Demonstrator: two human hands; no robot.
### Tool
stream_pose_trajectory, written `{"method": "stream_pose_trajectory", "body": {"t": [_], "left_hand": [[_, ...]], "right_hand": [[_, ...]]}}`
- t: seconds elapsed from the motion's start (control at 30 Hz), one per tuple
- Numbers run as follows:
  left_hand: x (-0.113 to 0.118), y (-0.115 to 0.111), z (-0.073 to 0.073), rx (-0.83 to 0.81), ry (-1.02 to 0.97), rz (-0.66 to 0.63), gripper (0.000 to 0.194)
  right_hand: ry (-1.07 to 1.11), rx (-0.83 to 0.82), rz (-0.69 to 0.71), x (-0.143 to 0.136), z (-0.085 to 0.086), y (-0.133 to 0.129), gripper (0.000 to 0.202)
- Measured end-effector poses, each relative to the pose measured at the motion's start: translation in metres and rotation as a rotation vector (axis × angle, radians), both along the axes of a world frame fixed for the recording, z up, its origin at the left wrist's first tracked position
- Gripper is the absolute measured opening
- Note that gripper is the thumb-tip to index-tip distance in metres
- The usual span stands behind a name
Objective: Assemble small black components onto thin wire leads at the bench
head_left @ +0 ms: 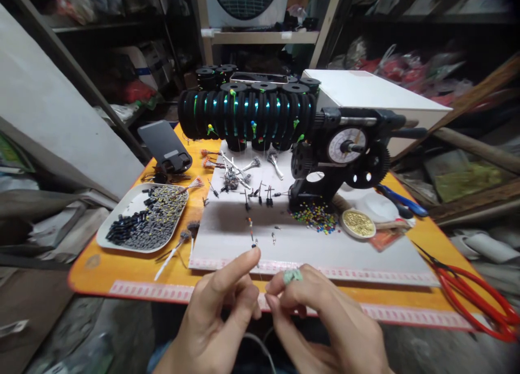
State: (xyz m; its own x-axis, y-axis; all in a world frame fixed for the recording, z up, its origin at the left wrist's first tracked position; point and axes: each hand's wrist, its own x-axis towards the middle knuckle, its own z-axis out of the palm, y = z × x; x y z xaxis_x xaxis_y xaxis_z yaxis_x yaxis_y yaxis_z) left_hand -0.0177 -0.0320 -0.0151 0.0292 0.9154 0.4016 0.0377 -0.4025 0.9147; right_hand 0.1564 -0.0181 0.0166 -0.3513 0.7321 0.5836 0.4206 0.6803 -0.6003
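My left hand [227, 303] is above the table's front edge, its index finger stretched out and the other fingers curled in. Its fingertip is near a small dark piece. Right beside it, my right hand [312, 309] has its thumb and index finger pinched together, and whatever they hold is too small to make out. Green tape [293, 276] wraps a finger of my right hand. Small dark and grey parts [273, 237] lie on the white board [349, 260] beyond my hands. The two hands are close but apart.
A white tray [102, 234] of small parts stands left. Behind the board is a black spool machine [247, 114] with a dial [347, 145]. Coloured beads [317, 217], a bowl of gold pieces [358, 224] and red-handled scissors [479, 298] are right. A phone stand [164, 146] is back left.
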Motion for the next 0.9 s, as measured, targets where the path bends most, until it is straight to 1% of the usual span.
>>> {"method": "stream_pose_trajectory", "body": {"t": [0.1, 0.13, 0.2, 0.27, 0.33, 0.4, 0.47, 0.53, 0.6, 0.63, 0.73, 0.83, 0.87, 0.9], "left_hand": [[-0.001, 0.002, -0.003, -0.020, -0.019, -0.007, 0.058], [-0.001, 0.002, -0.005, -0.010, -0.006, 0.008, 0.059], [0.001, 0.004, -0.007, 0.045, 0.042, 0.060, 0.062], [0.005, 0.005, -0.006, 0.133, 0.103, 0.097, 0.068], [0.010, 0.009, -0.003, 0.248, 0.206, 0.063, 0.075], [0.013, 0.014, 0.004, 0.348, 0.311, -0.016, 0.078], [0.013, 0.021, 0.013, 0.412, 0.369, -0.042, 0.070], [0.009, 0.028, 0.023, 0.466, 0.394, -0.055, 0.049], [0.003, 0.033, 0.031, 0.527, 0.432, -0.096, 0.028], [0.001, 0.034, 0.035, 0.546, 0.453, -0.121, 0.021], [-0.004, 0.033, 0.038, 0.524, 0.463, -0.109, 0.016], [-0.002, 0.025, 0.036, 0.395, 0.308, -0.067, 0.019], [-0.001, 0.022, 0.035, 0.336, 0.250, -0.053, 0.021], [0.000, 0.019, 0.035, 0.277, 0.204, -0.040, 0.022]], "right_hand": [[0.056, -0.025, -0.049, 0.000, 0.001, -0.002, 0.029], [0.077, -0.048, -0.059, 0.000, 0.002, -0.003, 0.028], [0.118, -0.121, -0.064, 0.001, 0.005, -0.004, 0.026], [0.169, -0.215, -0.052, 0.002, 0.010, -0.004, 0.025], [0.226, -0.306, -0.037, 0.004, 0.015, -0.002, 0.024], [0.250, -0.360, -0.013, 0.007, 0.020, 0.000, 0.024], [0.228, -0.378, -0.001, 0.011, 0.024, 0.002, 0.024], [0.183, -0.373, -0.003, 0.015, 0.027, 0.005, 0.022], [0.141, -0.380, -0.004, 0.018, 0.029, 0.007, 0.021], [0.127, -0.387, 0.002, 0.019, 0.030, 0.008, 0.020], [0.165, -0.413, 0.021, 0.017, 0.030, 0.009, 0.021], [0.364, -0.433, 0.048, 0.011, 0.025, 0.009, 0.026], [0.447, -0.422, 0.058, 0.008, 0.023, 0.008, 0.028], [0.512, -0.378, 0.064, 0.006, 0.021, 0.008, 0.029]]}}
